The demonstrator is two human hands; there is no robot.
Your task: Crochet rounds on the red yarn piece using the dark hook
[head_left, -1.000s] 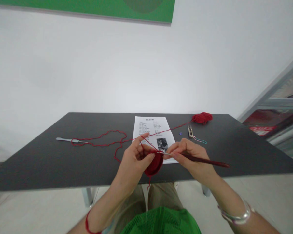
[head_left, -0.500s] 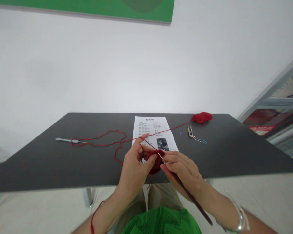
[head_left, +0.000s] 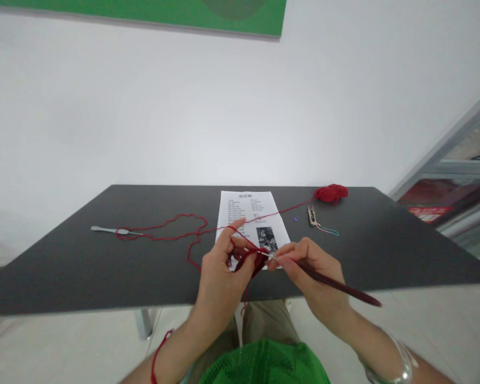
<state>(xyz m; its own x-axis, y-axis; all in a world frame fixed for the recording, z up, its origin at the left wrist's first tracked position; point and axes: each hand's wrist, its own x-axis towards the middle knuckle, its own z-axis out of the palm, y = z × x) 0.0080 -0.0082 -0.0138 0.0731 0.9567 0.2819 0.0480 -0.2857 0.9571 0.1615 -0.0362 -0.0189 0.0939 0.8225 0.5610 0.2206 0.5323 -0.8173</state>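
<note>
A dark, matte table [head_left: 160, 272] stretches out on both sides of a printed sheet [head_left: 246, 210]. Beyond the sheet rises a plain white wall [head_left: 184, 106], with a green panel [head_left: 144, 13] high above, and far to the sheet's right stands a metal-framed shelving unit [head_left: 456, 169].

Right of the sheet lie a small purple ring [head_left: 296, 218], then snips [head_left: 312, 215] with a thin cord [head_left: 327, 231]; beyond them, farther from the person, sits a ball of yarn [head_left: 331, 194]. Its strand crosses the sheet and wanders left in loose loops, one of them lying over a grey hook [head_left: 104, 229] well left of the sheet. Both hands cover parts of the sheet's near end.

The red piece [head_left: 260, 262], knitted-looking and folded, is held over the sheet's near edge. The left hand [head_left: 224, 272] pinches it between thumb and fingers, its index finger raised with yarn running over it. The right hand [head_left: 316, 272], fingers closed around a crochet hook [head_left: 344, 286], is just right of the piece; the hook's slim metal shaft meets the piece's upper edge, and its smooth, dark brown handle tapers away, slanting down and rightward from the sheet.
</note>
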